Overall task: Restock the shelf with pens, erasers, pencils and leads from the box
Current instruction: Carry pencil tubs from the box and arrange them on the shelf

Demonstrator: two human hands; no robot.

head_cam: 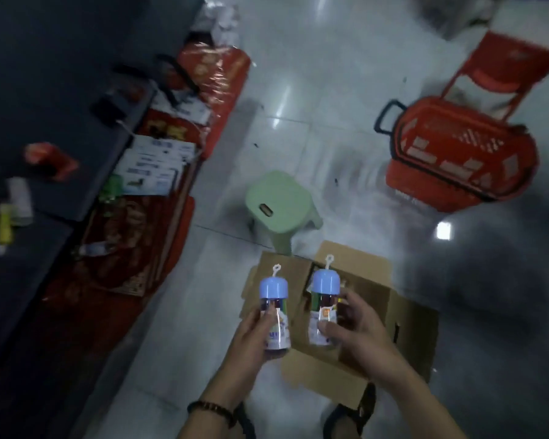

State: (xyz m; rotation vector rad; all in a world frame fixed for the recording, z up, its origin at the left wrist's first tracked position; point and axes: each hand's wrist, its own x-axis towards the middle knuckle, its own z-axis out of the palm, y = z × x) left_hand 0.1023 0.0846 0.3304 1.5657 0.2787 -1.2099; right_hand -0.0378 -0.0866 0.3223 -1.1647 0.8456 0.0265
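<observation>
My left hand (pixel 251 335) grips a clear plastic tube with a blue cap (pixel 275 315), held upright, with coloured pens or pencils visible inside. My right hand (pixel 354 334) holds a second blue-capped tube (pixel 324 307) the same way. Both tubes hang above an open cardboard box (pixel 403 331) that sits on the floor in front of me. The dark shelf (pixel 45 99) runs along the left side, with a few small items on it. The whole view is blurred.
A pale green plastic stool (pixel 279 205) stands just beyond the box. A red shopping basket (pixel 460 156) with a black handle sits at the right, a red chair (pixel 504 68) behind it. Red packages and white boxes (pixel 154 167) lie along the shelf's foot.
</observation>
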